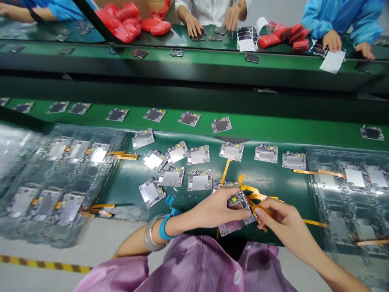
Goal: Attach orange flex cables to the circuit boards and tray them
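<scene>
Head: board (pixel 242 200) partly behind left hand (pixel 214 208)

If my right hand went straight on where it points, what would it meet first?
Probably the circuit board in your left hand, just beyond the orange strips at your right hand, though depth is unclear.

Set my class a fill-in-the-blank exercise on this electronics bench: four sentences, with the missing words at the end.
1. The left hand holds a circuit board bearing a ____ patch.
2. The right hand pinches flex cables coloured ____.
3. The blue wristband is on the ____ wrist.
4. The plastic-wrapped bundles near the picture's top edge are ____.

Missing words: yellow; orange; left; red.
</scene>
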`<state>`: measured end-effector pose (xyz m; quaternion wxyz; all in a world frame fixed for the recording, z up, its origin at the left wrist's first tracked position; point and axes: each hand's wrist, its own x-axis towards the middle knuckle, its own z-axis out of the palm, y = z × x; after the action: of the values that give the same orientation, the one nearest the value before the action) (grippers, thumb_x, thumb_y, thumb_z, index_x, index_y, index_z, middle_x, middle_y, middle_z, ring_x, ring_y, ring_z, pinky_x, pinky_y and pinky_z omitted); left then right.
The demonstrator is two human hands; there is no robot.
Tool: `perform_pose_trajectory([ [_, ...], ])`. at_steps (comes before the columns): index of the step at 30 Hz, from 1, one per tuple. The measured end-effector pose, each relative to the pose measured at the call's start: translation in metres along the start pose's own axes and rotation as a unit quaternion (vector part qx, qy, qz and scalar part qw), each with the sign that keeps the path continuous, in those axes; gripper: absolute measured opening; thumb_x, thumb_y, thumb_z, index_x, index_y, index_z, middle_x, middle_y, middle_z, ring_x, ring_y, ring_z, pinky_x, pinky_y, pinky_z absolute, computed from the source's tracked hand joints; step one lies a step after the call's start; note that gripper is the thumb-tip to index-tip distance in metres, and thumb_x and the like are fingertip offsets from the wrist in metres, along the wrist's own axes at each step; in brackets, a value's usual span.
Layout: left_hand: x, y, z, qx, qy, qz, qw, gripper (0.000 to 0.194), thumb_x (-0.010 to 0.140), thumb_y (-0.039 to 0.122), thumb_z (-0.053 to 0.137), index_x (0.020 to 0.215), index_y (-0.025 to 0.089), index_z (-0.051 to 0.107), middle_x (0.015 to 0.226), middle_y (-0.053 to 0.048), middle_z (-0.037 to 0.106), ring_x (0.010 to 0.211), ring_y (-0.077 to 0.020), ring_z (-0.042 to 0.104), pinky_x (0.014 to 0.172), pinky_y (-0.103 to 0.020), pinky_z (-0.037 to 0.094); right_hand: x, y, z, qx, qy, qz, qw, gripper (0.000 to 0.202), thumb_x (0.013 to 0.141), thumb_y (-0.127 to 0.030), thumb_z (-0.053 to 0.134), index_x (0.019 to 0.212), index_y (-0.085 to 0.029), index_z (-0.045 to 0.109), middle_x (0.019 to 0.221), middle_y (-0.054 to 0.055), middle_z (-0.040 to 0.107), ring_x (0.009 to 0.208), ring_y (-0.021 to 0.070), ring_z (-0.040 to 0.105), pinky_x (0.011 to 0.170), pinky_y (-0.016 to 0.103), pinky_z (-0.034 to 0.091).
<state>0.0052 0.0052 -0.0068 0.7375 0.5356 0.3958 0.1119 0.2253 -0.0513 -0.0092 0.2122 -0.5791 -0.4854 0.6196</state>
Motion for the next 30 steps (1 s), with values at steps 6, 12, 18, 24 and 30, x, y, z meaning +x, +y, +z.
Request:
perform_pose_trajectory([
  [6,-0.001,-0.001,0.000,-0.005,0.005,-0.007,1.000,0.030,0.085,0.044,0.070,0.089,0.018,0.057,0.071,0.006,0.046,0.060,-0.0088,0.038,0.054,-0.022,0.032,0.001,0.001,0.001,-0.013,0.004,-0.009,1.000,0.034,0.094,-0.052,0.059,0.087,-0.020,0.067,0.079,0.000,0.060,0.069,0.0138,0.063,0.065,0.025,0.049],
  [12,0.000,-0.001,0.000,0.027,-0.005,0.010,1.000,0.024,0.085,0.039,0.068,0.089,0.017,0.060,0.077,0.004,0.050,0.066,-0.0097,0.043,0.059,-0.022,0.038,0.003,-0.010,-0.006,-0.133,-0.042,-0.049,0.989,0.029,0.098,-0.041,0.054,0.080,-0.020,0.063,0.074,-0.001,0.060,0.068,0.0124,0.054,0.063,0.024,0.041],
  [18,0.000,0.003,0.000,0.050,-0.017,0.023,0.998,0.019,0.086,0.035,0.066,0.088,0.016,0.062,0.085,0.002,0.055,0.073,-0.0116,0.050,0.067,-0.023,0.043,0.004,-0.012,-0.011,-0.159,-0.106,-0.018,0.981,0.028,0.098,-0.039,0.050,0.083,-0.019,0.063,0.073,0.000,0.061,0.065,0.0122,0.050,0.057,0.024,0.035],
  [24,0.000,0.005,0.000,0.091,-0.027,0.011,0.995,0.023,0.087,0.039,0.064,0.090,0.016,0.063,0.080,0.003,0.054,0.069,-0.0118,0.048,0.062,-0.023,0.040,0.007,-0.018,-0.012,-0.129,-0.124,-0.004,0.984,0.026,0.095,-0.033,0.052,0.075,-0.019,0.060,0.072,0.001,0.065,0.065,0.0136,0.057,0.059,0.024,0.040],
  [30,0.000,0.002,0.000,0.103,-0.036,0.022,0.994,0.022,0.088,0.038,0.064,0.092,0.016,0.063,0.079,0.003,0.054,0.069,-0.0119,0.046,0.062,-0.023,0.039,0.011,-0.017,-0.014,-0.092,-0.144,0.025,0.985,0.022,0.091,-0.030,0.056,0.073,-0.019,0.059,0.070,0.001,0.069,0.067,0.0154,0.063,0.062,0.025,0.047],
])
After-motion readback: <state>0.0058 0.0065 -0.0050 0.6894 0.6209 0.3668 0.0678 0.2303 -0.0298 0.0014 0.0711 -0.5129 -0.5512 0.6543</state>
